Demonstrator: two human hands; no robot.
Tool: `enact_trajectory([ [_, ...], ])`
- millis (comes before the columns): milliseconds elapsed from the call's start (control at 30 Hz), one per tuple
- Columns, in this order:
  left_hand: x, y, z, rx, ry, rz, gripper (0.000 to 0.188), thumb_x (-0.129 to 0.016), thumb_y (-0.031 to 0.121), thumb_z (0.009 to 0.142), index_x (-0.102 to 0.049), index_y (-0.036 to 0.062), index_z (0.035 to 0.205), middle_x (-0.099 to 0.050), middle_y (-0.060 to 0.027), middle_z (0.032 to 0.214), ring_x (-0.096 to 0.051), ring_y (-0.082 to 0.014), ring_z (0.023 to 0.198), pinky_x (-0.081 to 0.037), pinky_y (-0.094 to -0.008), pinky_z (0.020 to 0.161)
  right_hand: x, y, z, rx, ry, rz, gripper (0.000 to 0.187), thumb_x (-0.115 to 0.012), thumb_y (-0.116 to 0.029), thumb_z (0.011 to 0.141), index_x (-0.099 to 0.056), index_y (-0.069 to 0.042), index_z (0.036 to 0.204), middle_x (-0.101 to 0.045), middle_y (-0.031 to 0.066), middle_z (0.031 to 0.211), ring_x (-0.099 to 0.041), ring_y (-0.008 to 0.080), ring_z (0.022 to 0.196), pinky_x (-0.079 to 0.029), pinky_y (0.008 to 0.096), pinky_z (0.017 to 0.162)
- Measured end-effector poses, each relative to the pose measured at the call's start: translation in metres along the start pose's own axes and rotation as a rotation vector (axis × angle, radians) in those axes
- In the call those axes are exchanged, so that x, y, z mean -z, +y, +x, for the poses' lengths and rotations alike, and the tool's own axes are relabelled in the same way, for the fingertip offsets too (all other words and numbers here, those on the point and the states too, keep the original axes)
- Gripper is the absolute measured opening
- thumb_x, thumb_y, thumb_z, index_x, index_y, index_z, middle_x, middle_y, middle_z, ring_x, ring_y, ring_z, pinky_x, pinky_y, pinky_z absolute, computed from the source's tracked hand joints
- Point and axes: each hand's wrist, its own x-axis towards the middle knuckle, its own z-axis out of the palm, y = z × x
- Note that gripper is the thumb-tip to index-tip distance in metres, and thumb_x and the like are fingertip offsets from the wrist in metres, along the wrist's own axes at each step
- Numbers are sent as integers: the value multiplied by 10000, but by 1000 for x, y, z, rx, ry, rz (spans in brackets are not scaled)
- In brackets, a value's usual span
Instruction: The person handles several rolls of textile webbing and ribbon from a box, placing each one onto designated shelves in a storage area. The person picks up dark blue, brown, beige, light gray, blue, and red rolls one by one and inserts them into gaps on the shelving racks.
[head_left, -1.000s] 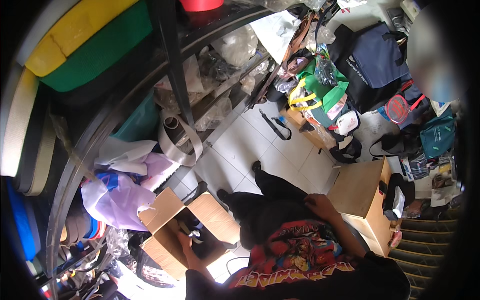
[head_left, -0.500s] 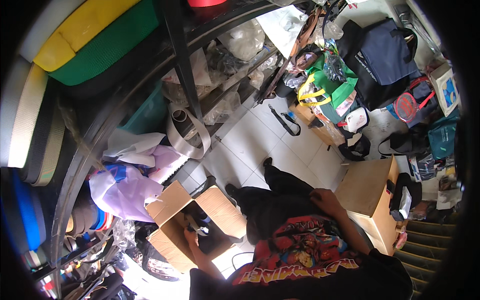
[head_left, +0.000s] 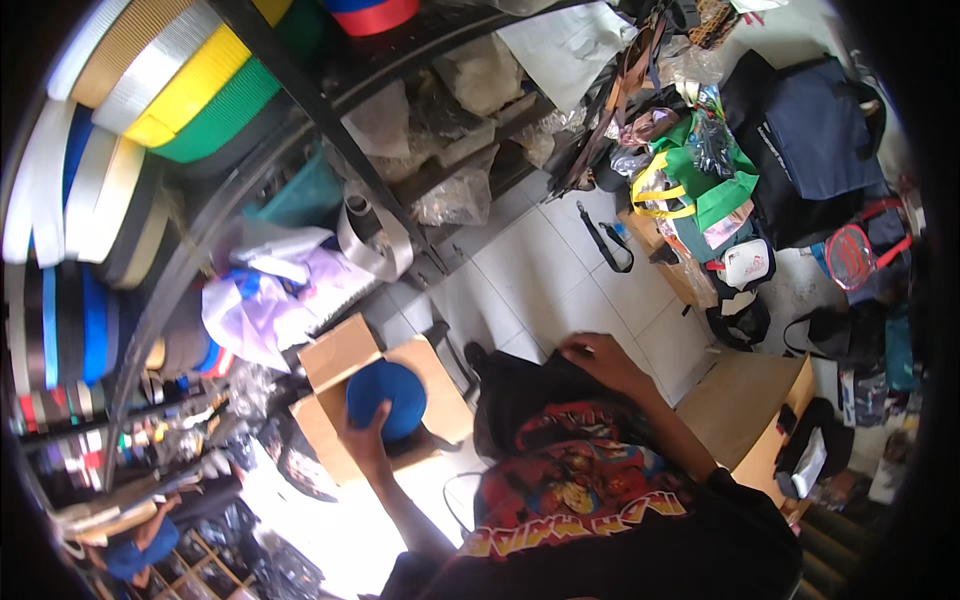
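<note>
My left hand point(head_left: 372, 440) grips a round blue roll point(head_left: 388, 398) at its near edge, with the thumb lying over the flat face. The roll looks like wound strap, though its exact kind is hard to tell. It is held over an open cardboard box point(head_left: 335, 355) with its flaps folded out, and hides much of the inside. My right hand point(head_left: 596, 358) is by my knee on the black trousers, fingers loosely bent and nothing seen in them.
Shelves with rolls of coloured webbing point(head_left: 215, 75) stand at the left, beside a pale purple bag point(head_left: 250, 310). A wooden box point(head_left: 740, 400) is at my right. Bags, including a green one point(head_left: 725, 195), crowd the far right. A black strap point(head_left: 605, 240) lies on the tiled floor.
My left hand has come up from inside the cardboard box with the blue roll. My right hand has shifted slightly left and away from me. The view has turned somewhat.
</note>
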Motion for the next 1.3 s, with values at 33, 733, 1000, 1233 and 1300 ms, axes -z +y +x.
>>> enact_trajectory([
  [33, -24, 19, -6, 13, -82, -102, 483, -844, 78, 708, -645, -50, 1129, -693, -86, 972, -632, -153, 861, -510, -300, 793, 4, -18, 10, -43, -56, 44, 299, -646, -202, 912, -641, -35, 1160, -686, 122, 991, -658, 227, 898, -501, 335, 798],
  [733, -326, 265, -163, -36, -914, -746, 381, -572, 279, 987, -606, -68, 1143, -686, -155, 1064, -706, -225, 898, -600, -365, 745, 257, -88, -34, 421, 621, 783, 574, -706, -239, 906, -479, -11, 1382, -637, 105, 1157, -599, 153, 1058, -463, 280, 937],
  [1000, -383, 366, -135, -231, -989, -812, 400, -559, 308, 999, -599, -58, 1154, -679, -129, 1053, -689, -196, 922, -589, -367, 818, 331, -129, 1, 749, 740, 258, 1241, -968, -141, 522, -226, -73, 1515, -434, 129, 1399, -436, 273, 1319, -415, 423, 1074],
  [1233, -444, 459, -115, -435, -1086, -966, 404, -630, 268, 966, -540, -51, 1198, -612, -129, 1151, -624, -208, 1026, -546, -331, 811, 401, -179, 52, 906, 1037, 76, 1304, -989, -217, 460, -229, -23, 1501, -394, 187, 1448, -452, 290, 1315, -394, 429, 1094],
  [1300, -465, 486, -119, -502, -1194, -965, 410, -651, 271, 954, -528, -39, 1192, -619, -112, 1108, -619, -177, 975, -527, -306, 758, 424, -192, 63, 905, 1155, 127, 1270, -984, -283, 479, -251, 7, 1475, -386, 213, 1430, -435, 316, 1320, -396, 433, 1082],
])
